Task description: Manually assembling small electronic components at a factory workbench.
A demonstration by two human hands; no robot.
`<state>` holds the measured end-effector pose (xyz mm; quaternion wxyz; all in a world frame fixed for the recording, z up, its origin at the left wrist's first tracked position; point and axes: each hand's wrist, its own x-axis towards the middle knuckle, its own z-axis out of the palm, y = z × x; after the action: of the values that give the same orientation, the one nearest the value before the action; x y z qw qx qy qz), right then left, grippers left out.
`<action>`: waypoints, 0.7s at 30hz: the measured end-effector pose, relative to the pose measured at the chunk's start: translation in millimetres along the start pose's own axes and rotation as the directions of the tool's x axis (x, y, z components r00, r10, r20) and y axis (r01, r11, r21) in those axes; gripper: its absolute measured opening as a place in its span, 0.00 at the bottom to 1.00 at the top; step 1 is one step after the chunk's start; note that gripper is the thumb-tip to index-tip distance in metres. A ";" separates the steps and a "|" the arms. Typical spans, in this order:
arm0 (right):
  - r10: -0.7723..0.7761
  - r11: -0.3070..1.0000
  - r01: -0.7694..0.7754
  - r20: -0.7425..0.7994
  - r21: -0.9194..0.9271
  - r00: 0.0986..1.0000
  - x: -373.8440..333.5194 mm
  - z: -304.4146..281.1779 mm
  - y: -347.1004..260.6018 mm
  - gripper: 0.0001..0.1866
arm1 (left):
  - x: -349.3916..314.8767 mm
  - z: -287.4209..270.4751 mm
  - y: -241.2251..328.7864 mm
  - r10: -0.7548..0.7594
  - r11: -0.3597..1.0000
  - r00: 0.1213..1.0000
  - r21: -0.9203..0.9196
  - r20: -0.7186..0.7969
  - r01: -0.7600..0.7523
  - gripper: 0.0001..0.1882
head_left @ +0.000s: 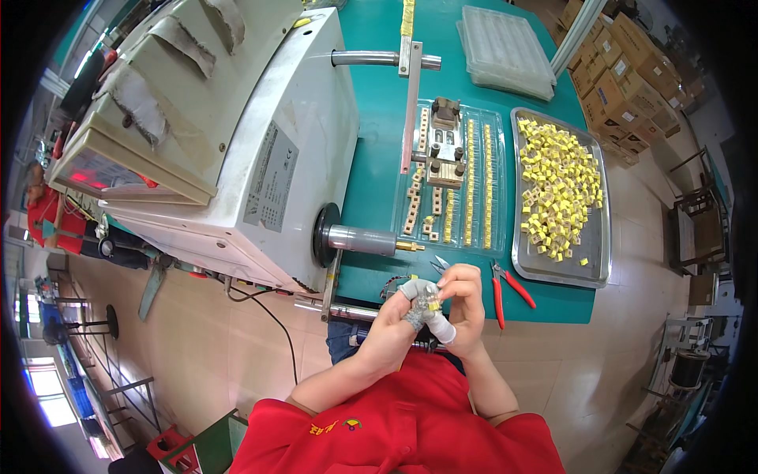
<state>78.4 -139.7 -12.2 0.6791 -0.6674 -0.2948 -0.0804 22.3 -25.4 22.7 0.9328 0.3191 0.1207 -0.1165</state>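
Close in front of my chest, my left hand (392, 325) and my right hand (464, 306) meet around a small part with yellow on it (433, 303). Grey-white fabric covers wrap some of my fingers. My left fingers pinch the part from the left. The right thumb and fingertips press on it from the other side, so most of it is hidden. Just right of my right hand lie red-handled pliers (499, 294) on the green table. A pointed metal tool tip (440, 263) shows above my hands.
A white machine (300, 142) with a protruding metal shaft (363, 239) stands at left. A clear tray (496, 243) holds rows of small blocks and a metal fixture (446, 150). Loose yellow blocks (557, 186) fill a metal tray (545, 272). Clear trays (505, 47) are stacked behind.
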 end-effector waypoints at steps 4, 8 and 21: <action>0.082 0.987 -0.078 -0.024 0.140 0.996 -3.1 6.8 -0.3 0.15 | 1.4 -1.3 -18.2 0.186 0.969 0.974 0.186 -0.130 -0.160 0.13; 0.076 0.992 -0.074 -0.020 0.103 0.997 -6.0 7.2 -1.0 0.15 | 2.3 -1.8 -19.8 0.302 0.916 0.944 0.314 -0.132 -0.249 0.14; 0.183 0.937 -0.143 -0.099 0.319 0.978 -16.9 23.5 -4.1 0.15 | 0.5 1.8 -3.2 0.092 0.995 0.989 0.055 -0.118 -0.086 0.15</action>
<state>55.6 -122.5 -18.7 0.7970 -0.5683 -0.2035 -0.0189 22.1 -29.1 22.1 0.9198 0.3539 0.1592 -0.0584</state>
